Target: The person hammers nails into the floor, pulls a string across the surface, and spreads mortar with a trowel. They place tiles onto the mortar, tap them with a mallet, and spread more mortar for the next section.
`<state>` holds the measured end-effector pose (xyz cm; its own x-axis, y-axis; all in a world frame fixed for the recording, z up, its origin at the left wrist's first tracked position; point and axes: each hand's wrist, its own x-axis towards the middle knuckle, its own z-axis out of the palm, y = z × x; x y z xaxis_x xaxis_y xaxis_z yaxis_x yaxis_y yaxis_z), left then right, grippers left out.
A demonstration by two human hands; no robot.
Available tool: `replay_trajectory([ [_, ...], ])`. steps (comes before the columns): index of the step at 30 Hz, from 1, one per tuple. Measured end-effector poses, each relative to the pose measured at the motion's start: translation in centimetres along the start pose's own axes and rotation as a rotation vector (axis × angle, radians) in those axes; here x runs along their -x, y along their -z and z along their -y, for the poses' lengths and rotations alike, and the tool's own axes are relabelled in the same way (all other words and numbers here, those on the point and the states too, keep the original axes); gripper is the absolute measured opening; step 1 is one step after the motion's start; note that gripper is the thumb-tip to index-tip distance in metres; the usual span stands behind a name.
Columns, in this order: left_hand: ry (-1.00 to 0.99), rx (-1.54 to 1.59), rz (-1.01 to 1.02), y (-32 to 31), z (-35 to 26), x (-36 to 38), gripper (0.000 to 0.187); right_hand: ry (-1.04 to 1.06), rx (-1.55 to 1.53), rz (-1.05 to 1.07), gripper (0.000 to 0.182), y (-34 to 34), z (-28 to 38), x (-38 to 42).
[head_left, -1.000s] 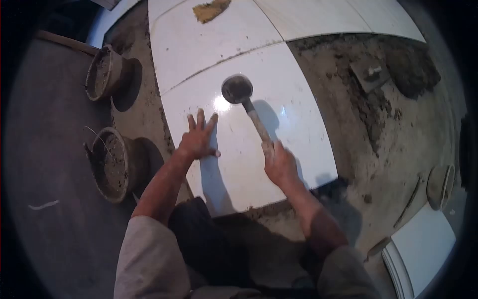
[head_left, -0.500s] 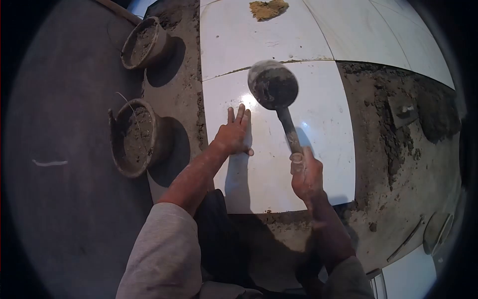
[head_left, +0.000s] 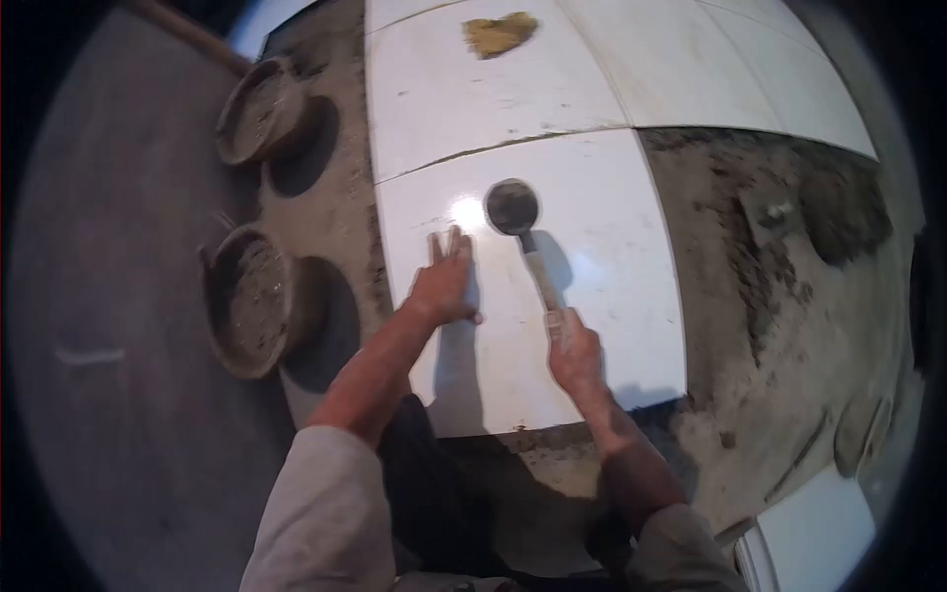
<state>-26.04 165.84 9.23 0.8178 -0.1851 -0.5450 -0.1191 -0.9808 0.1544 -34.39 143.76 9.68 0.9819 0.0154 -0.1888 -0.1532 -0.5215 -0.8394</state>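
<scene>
My right hand [head_left: 574, 347] is wrapped round the handle of a rubber mallet [head_left: 512, 206]. The mallet's dark round head is at the upper middle of a glossy white floor tile [head_left: 612, 266]; whether it touches the surface I cannot tell. Flat on the same tile, left of the mallet, rests my left hand [head_left: 443, 284] with its fingers spread and holding nothing. A thin dirty joint separates this tile from the white tile [head_left: 444, 99] beyond it.
Two mortar-filled basins, a near one [head_left: 247, 301] and a far one [head_left: 260, 111], stand on the left. A yellowish sponge-like lump [head_left: 500, 36] lies on the far tile. Rough mortar [head_left: 720, 266] with a trowel [head_left: 774, 213] borders the right side. Stacked tiles [head_left: 814, 533] sit lower right.
The mallet head has come down from a raised position to the tile or just above it, with my right hand lower too. My left hand stays flat on the tile. The whole view has shifted slightly.
</scene>
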Motion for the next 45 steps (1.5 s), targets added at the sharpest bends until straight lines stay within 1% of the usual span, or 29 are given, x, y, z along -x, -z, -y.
replay_trajectory([
  [1, 0.017, -0.02, 0.023, 0.3, -0.4, -0.1, 0.13, 0.033, -0.056, -0.046, 0.036, 0.3, -0.3, 0.3],
  [3, 0.024, -0.04, 0.027, 0.2, -0.5, -0.3, 0.134, 0.009, -0.182, 0.007, 0.036, 2.1, 0.8, 0.7],
  [5, 0.064, -0.138, 0.094, 1.4, -1.7, 0.0, 0.134, 0.024, -0.227, -0.014, 0.037, 4.4, 3.4, 0.9],
  [7, 0.052, -0.182, 0.114, 0.9, -1.4, -0.5, 0.134, 0.219, -0.315, -0.068, 0.038, 5.5, 4.8, 0.8],
  [8, -0.024, -0.187, 0.058, -0.1, -0.3, -0.8, 0.134, 0.298, -0.258, -0.081, 0.035, 5.7, 4.5, 0.7],
  [9, -0.034, -0.191, 0.057, 0.2, -0.6, -0.7, 0.134, 0.295, -0.256, -0.09, 0.035, 5.3, 3.6, 0.6],
  [11, 0.029, -0.265, 0.082, 0.9, -1.4, -0.3, 0.133, 0.218, -0.045, -0.184, 0.033, 2.9, -0.5, 0.5],
  [12, 0.005, -0.251, 0.017, 0.3, -1.0, -0.2, 0.133, -0.038, 0.178, -0.014, 0.033, 2.1, -2.5, -0.2],
  [13, -0.014, -0.257, 0.023, 0.3, -1.1, 0.1, 0.133, -0.055, 0.179, -0.026, 0.033, 2.1, -2.6, -0.2],
  [15, 0.034, -0.282, 0.06, 0.9, -1.7, -0.2, 0.133, -0.017, 0.218, -0.043, 0.032, 1.9, -2.2, -1.0],
  [17, 0.038, -0.293, 0.093, 0.5, -1.8, 0.6, 0.133, -0.097, 0.153, 0.017, 0.033, 3.0, 0.5, 0.4],
  [19, 0.047, -0.305, 0.066, 1.0, -2.0, -0.1, 0.132, 0.046, -0.004, -0.015, 0.032, 3.7, 1.0, 1.2],
  [21, 0.04, -0.321, 0.086, 0.0, -0.8, -0.9, 0.133, 0.033, -0.066, -0.012, 0.033, 4.5, 1.1, 3.2],
  [23, -0.111, -0.12, 0.115, -1.4, 1.3, -1.7, 0.126, 0.125, -0.179, 0.005, 0.033, 5.0, 0.6, 5.2],
  [24, -0.157, -0.308, 0.005, -2.4, 1.9, -1.7, 0.119, 0.108, -0.202, 0.059, 0.036, 5.0, 0.3, 5.8],
  [25, -0.177, -0.312, 0.023, -1.8, 1.1, -1.2, 0.119, 0.083, -0.203, 0.049, 0.036, 4.9, -0.2, 6.5],
  [27, -0.038, -0.342, 0.047, -0.7, -0.1, -0.9, 0.109, -0.041, -0.21, 0.222, 0.037, 4.2, -1.4, 7.8],
  [29, -0.022, -0.391, -0.025, -2.4, 1.0, -1.9, 0.106, -0.113, -0.211, 0.217, 0.04, 4.4, -2.2, 9.2],
  [30, -0.002, -0.351, 0.034, -0.6, -0.7, -0.9, 0.095, -0.083, -0.195, 0.213, 0.04, 4.8, -2.3, 10.0],
  [31, -0.01, -0.401, 0.009, -1.3, -0.1, -1.3, 0.093, -0.044, -0.171, 0.211, 0.041, 5.4, -2.5, 10.6],
  [33, 0.001, -0.355, -0.011, -2.1, 0.8, -2.0, 0.093, -0.049, -0.161, 0.193, 0.041, 6.2, -2.3, 12.2],
  [35, 0.051, -0.408, -0.018, -3.1, 1.4, -2.8, 0.102, 0.133, -0.226, 0.158, 0.039, 7.7, -1.1, 12.8],
  [36, 0.08, -0.426, 0.038, -1.8, 0.0, -2.2, 0.11, 0.264, -0.275, 0.127, 0.039, 8.2, -0.9, 12.7],
  [37, 0.07, -0.431, 0.043, -1.8, -0.2, -2.1, 0.11, 0.256, -0.277, 0.12, 0.039, 8.1, -1.9, 12.8],
  [39, 0.047, -0.333, 0.03, -1.4, -0.3, -1.7, 0.12, 0.19, -0.059, 0.101, 0.039, 7.0, -5.0, 13.1],
  [40, 0.074, -0.345, 0.065, -0.1, -2.2, -0.7, 0.127, -0.207, 0.075, 0.273, 0.039, 6.8, -5.8, 12.3],
  [43, 0.061, -0.334, 0.055, -0.1, -2.1, -0.7, 0.129, -0.258, 0.09, 0.231, 0.038, 6.2, -5.9, 11.0],
  [44, 0.066, -0.333, 0.049, -0.1, -2.1, -0.7, 0.128, -0.13, 0.117, 0.091, 0.038, 4.9, -6.7, 11.5],
  [45, 0.05, -0.357, 0.085, -0.7, -1.5, -0.5, 0.128, -0.168, 0.093, 0.092, 0.038, 4.7, -5.9, 12.9],
])
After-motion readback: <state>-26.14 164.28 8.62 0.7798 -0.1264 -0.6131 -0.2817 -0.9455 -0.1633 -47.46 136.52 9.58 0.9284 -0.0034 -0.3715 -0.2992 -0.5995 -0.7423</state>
